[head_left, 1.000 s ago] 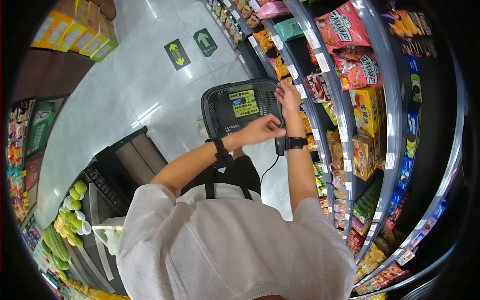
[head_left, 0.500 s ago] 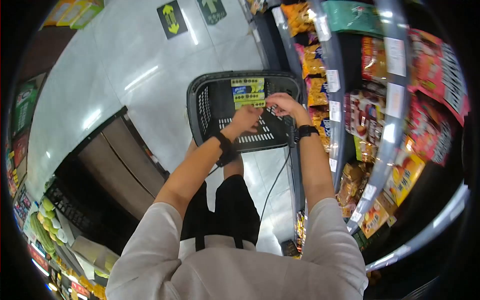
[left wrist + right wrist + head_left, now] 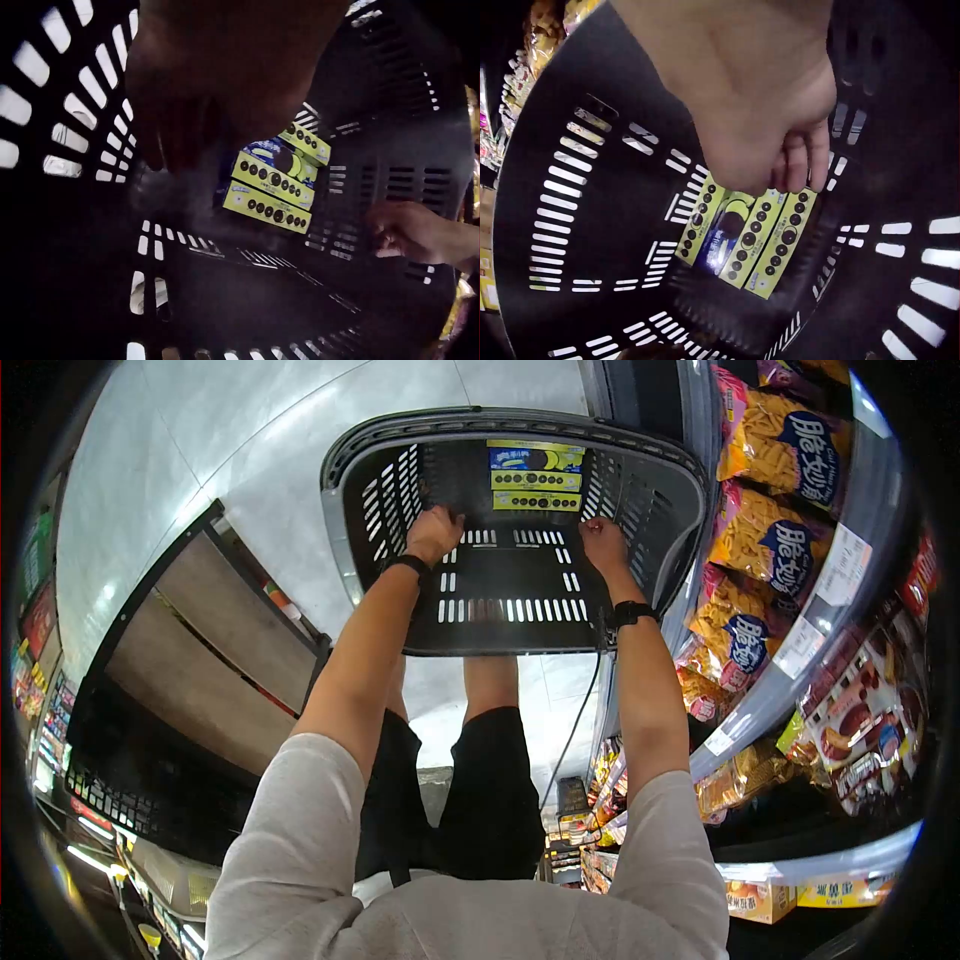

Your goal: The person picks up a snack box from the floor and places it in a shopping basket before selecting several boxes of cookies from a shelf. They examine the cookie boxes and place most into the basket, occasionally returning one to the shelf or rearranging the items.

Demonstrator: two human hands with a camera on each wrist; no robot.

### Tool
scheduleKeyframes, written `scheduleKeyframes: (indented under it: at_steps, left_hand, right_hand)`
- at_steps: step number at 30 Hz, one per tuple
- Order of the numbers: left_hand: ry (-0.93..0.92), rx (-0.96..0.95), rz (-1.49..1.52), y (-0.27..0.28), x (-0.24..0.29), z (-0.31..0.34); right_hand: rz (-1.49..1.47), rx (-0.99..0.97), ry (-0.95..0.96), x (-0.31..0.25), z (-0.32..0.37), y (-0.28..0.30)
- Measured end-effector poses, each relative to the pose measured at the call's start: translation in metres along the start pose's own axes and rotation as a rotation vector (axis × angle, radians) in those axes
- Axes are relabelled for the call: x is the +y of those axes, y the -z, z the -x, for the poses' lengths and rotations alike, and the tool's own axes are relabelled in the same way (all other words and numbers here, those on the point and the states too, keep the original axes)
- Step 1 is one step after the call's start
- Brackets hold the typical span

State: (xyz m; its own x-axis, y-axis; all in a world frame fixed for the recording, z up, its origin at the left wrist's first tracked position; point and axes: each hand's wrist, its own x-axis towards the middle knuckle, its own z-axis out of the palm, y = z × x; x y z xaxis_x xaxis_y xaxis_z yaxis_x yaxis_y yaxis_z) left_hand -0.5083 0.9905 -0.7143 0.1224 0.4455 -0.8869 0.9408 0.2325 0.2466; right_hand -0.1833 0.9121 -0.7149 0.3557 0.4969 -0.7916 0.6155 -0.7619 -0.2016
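A black shopping basket (image 3: pixel 400 620) with slotted walls is tilted in front of my legs. Several slim yellow-green cookie boxes (image 3: pixel 537 481) lie stacked against its far end, one showing a blue side. My left hand (image 3: pixel 433 535) is inside the basket near its left wall, fingers loosely curled with nothing in them. On the opposite side, my right hand (image 3: pixel 605 547) hangs near the right wall, its fingers bent and holding nothing. In the right wrist view my right fingers (image 3: pixel 799 159) overlap the ends of the boxes.
Shelves to my right carry orange snack bags (image 3: pixel 775 535) behind a plastic price rail (image 3: pixel 825 590). A black-framed panel (image 3: pixel 200 630) stands on the left over the pale tiled floor (image 3: pixel 270 430). A thin black cable (image 3: pixel 572 730) hangs below my right wrist.
The basket appears larger and more tilted in view. Both hands, earlier close together near its right side and middle, have moved apart into it. The view has shifted along the shelves.
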Motion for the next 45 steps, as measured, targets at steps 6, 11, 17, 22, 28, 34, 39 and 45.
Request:
scheduleKeyframes:
  at_steps: [6,11,17,22,28,34,39,45]
  left_hand:
    - [0.002,0.032,0.023,-0.063,-0.027,-0.054]
    - [-0.06,-0.101,0.105,-0.082,-0.007,-0.07]
    - [-0.064,-0.138,0.192,-0.101,0.006,-0.087]
    - [-0.099,-0.183,0.358,-0.122,0.003,-0.111]
    - [-0.033,-0.175,0.548,-0.119,0.008,-0.112]
    - [-0.094,-0.02,0.843,-0.154,-0.005,-0.143]
    - [-0.296,-0.148,0.926,-0.109,0.01,-0.127]
    - [-0.153,-0.179,0.847,-0.095,0.016,-0.117]
  right_hand:
    - [0.164,0.006,0.141,0.005,-0.019,-0.014]
    - [0.2,-0.126,0.11,0.003,-0.033,-0.036]
    - [0.254,-0.147,0.048,0.008,-0.048,-0.064]
    - [0.267,-0.108,0.101,0.018,-0.054,-0.08]
    - [0.222,-0.036,0.106,0.048,-0.075,-0.103]
    - [0.078,0.033,0.254,0.044,-0.085,-0.092]
    - [-0.057,-0.015,0.211,0.051,-0.102,-0.094]
    - [-0.211,-0.078,0.136,0.047,-0.102,-0.106]
